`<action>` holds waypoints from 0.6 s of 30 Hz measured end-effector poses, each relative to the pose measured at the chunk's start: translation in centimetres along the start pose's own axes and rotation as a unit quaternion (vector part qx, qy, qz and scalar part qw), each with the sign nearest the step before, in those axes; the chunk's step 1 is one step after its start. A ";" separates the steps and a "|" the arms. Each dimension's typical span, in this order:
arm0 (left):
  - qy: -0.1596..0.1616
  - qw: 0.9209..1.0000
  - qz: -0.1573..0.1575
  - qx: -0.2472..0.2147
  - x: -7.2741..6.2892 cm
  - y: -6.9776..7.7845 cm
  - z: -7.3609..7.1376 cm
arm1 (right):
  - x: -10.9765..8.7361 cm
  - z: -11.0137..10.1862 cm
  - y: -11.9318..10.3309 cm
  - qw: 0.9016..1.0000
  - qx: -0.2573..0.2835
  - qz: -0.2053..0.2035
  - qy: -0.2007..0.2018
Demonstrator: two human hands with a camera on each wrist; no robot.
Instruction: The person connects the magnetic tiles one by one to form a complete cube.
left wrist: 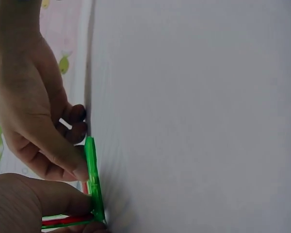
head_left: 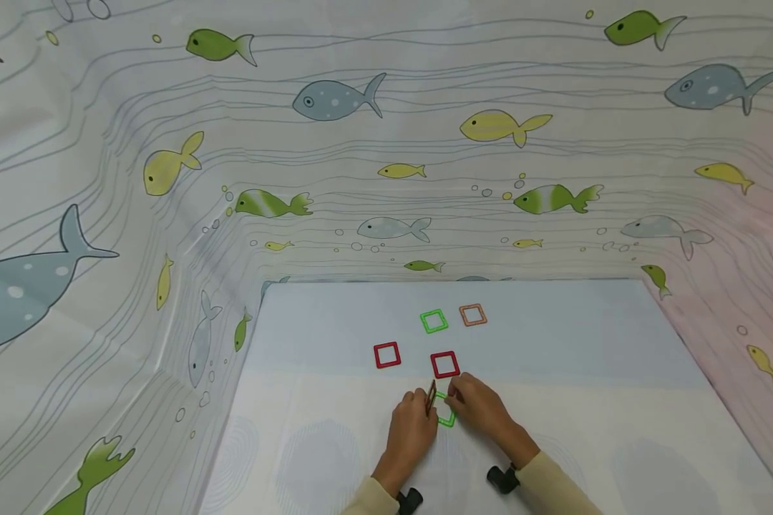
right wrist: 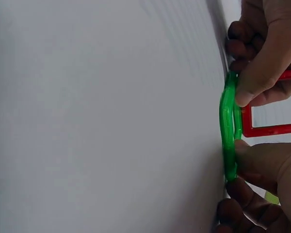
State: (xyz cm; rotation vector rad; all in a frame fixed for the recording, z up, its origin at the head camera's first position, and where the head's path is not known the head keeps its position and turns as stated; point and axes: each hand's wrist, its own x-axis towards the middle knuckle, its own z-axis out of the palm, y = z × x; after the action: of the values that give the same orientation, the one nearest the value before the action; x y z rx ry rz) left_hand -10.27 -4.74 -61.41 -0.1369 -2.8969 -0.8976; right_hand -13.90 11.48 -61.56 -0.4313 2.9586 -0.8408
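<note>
Between the two hands, a green square frame (head_left: 447, 420) lies low against the white tabletop (head_left: 335, 400). My left hand (head_left: 414, 429) grips a thin reddish square frame (head_left: 431, 398), stood on edge at the green frame's left side. In the right wrist view this piece appears as a red frame (right wrist: 270, 131) upright against the green one (right wrist: 227, 124). On the other side, my right hand (head_left: 483, 409) pinches the green frame's edge between thumb and fingers. Just beyond the fingertips lies a red square frame (head_left: 445, 375).
Farther left lies another red square frame (head_left: 387, 365). Toward the back are a green square frame (head_left: 434, 330) and an orange one (head_left: 473, 324). A fish-printed cloth (head_left: 335, 157) rises behind the table and along its sides.
</note>
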 end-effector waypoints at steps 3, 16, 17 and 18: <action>0.010 1.000 -0.004 -0.003 -0.1 0.1 0.0 | 0.1 -0.3 0.1 1.000 0.021 0.001 0.001; 0.026 0.999 -0.021 -0.013 -0.1 0.1 0.4 | 3.9 -2.6 1.5 1.000 0.022 0.009 0.018; 0.027 0.999 -0.021 -0.015 -0.2 0.1 0.4 | 4.2 -2.7 1.5 1.000 0.013 0.008 0.010; 0.027 0.999 -0.022 -0.016 -0.2 0.1 0.5 | 4.5 -2.7 1.6 1.000 0.004 0.008 -0.001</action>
State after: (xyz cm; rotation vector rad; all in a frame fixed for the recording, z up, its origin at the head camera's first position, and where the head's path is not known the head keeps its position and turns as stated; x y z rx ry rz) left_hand -10.09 -4.37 -61.76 -0.0499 -2.8486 -0.9391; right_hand -18.94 12.89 -59.88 -0.4079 2.9514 -0.8493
